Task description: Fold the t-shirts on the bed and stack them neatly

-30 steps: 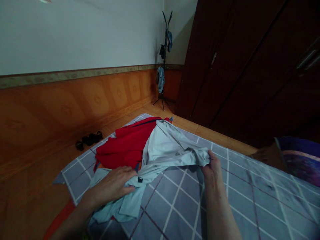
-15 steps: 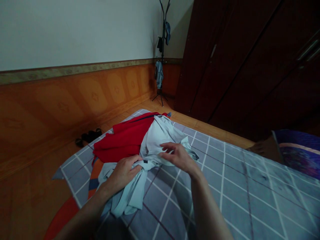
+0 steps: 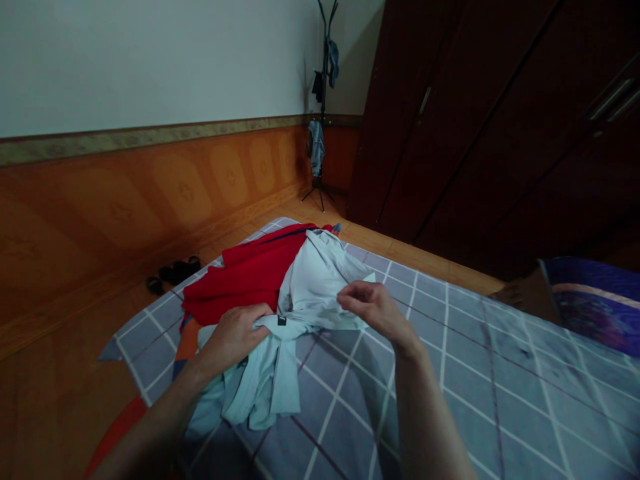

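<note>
A pale blue-white shirt [image 3: 320,273] lies crumpled on the bed, with a small dark label [image 3: 282,321] showing on one edge. My left hand [image 3: 240,337] is closed on the cloth just left of that label, and folds hang down below it. At the shirt's right side, my right hand [image 3: 375,308] has its fingertips pinched together on the fabric. Beneath and to the left of the shirt is a red garment [image 3: 240,273]. Part of an orange and blue cloth [image 3: 187,343] peeks out near my left wrist.
A grey checked sheet [image 3: 450,373] covers the bed. Dark shoes [image 3: 175,272] stand on the floor to the left. In the far corner is a coat rack [image 3: 323,100] beside a dark wardrobe [image 3: 450,133]. A cardboard box [image 3: 530,293] and a purple item [image 3: 595,300] are at right.
My right hand has moved right and its fingers have closed into a pinch, drawing in the shirt's right side. My left hand has shifted slightly left, and the label shows more plainly.
</note>
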Motion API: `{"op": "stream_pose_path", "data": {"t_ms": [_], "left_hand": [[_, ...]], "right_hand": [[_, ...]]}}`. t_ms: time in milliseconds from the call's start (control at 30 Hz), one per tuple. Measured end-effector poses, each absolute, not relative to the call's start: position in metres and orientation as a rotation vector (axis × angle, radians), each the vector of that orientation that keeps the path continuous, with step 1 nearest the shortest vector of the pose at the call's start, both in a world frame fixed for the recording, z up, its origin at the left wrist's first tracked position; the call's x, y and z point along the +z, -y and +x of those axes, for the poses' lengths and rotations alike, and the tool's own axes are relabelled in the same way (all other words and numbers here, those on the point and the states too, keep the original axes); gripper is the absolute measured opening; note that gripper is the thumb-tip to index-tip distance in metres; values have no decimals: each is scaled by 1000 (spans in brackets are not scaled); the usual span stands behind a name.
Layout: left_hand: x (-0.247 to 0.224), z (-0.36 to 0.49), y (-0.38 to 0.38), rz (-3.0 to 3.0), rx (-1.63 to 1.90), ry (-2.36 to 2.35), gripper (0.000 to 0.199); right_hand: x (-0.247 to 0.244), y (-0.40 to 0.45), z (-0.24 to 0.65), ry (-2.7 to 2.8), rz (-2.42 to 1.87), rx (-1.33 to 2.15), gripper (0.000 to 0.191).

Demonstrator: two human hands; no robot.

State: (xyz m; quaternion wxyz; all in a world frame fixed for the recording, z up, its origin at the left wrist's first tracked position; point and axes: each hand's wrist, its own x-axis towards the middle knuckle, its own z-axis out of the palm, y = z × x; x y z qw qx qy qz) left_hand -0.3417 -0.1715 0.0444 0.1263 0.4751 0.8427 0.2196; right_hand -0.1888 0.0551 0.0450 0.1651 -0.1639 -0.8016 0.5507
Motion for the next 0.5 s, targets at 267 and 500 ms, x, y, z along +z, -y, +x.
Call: {"op": "stream_pose_path", "data": {"t_ms": [267, 500], "left_hand": [[50, -330, 149, 1540, 652, -2548, 18], [23, -349, 163, 1486, 547, -2577, 39]], "right_hand": [[34, -15, -221, 2516, -484, 1185, 17], [17, -65, -205, 2323, -961, 977, 31]]}}
